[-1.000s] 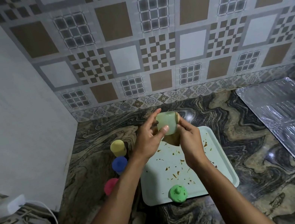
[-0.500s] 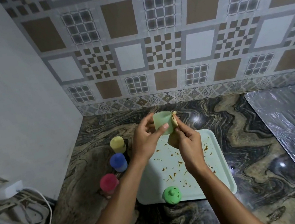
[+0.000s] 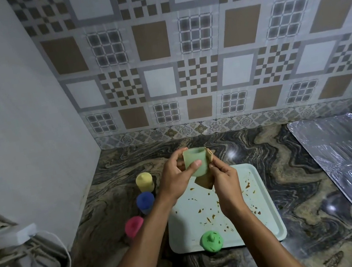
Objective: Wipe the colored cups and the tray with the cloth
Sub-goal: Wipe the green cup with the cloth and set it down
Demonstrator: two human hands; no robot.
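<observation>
- Worktop (image 3: pixel 294 171): dark marbled stone that carries everything listed below.
- Foil sheet (image 3: pixel 351 161): lies flat along the worktop's right side, well apart from the tray.
- Tray (image 3: pixel 187 230): pale green, flat on the worktop at centre, spattered with brown smears.
- Left hand (image 3: pixel 174 180): raised over the tray's far edge, fingers (image 3: pixel 179 153) curled round the pale green cup (image 3: pixel 195 161), thumb across its near wall.
- Right hand (image 3: pixel 226 185): just beside the left, its fingers pinching the tan cloth (image 3: pixel 204 181) against the cup's right side (a fold of cloth hangs beneath the cup).
- Green cup (image 3: pixel 211 241): stands on the tray's near edge, speckled with brown.
- Yellow cup (image 3: pixel 144 181), blue cup (image 3: pixel 145 201), pink cup (image 3: pixel 133 226): a row on the worktop left of the tray, yellow farthest, pink nearest.
</observation>
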